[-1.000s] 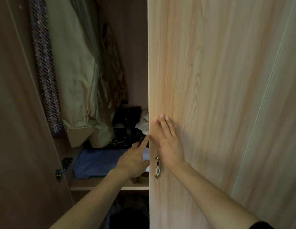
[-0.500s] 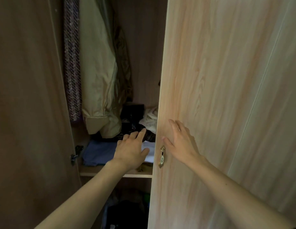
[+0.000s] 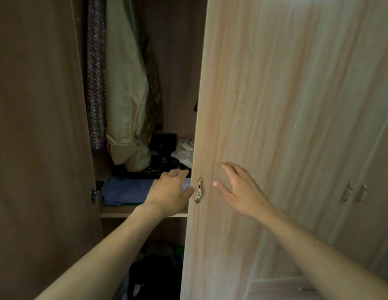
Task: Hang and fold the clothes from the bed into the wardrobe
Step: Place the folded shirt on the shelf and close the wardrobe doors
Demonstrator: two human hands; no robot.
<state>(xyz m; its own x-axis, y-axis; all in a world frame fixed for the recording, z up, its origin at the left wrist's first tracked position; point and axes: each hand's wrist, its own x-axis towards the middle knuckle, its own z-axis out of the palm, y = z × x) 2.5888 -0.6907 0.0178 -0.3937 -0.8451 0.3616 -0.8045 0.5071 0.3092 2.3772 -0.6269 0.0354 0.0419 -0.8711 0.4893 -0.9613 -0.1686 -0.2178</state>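
Left hand (image 3: 170, 192): fingers are lying loosely spread, holding nothing, over the shelf's folded clothes.
Right hand (image 3: 240, 191): fingers are spreading wide, empty, before the pale door (image 3: 242, 94).
Folded blue garment (image 3: 125, 191): is lying flat on the shelf (image 3: 117, 213), long axis running left-right.
Beige jacket (image 3: 125, 83): is hanging lengthwise, cuff pointing down.

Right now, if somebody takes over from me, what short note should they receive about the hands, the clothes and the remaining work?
Left hand: open, at the edge of the light wardrobe door, over the shelf; holds nothing.
Right hand: open, fingers spread in front of the door, beside its handle.
Clothes: beige jacket and patterned garment hang inside; folded blue cloth lies on the shelf.
Left: the bed is not in view, so I cannot tell.
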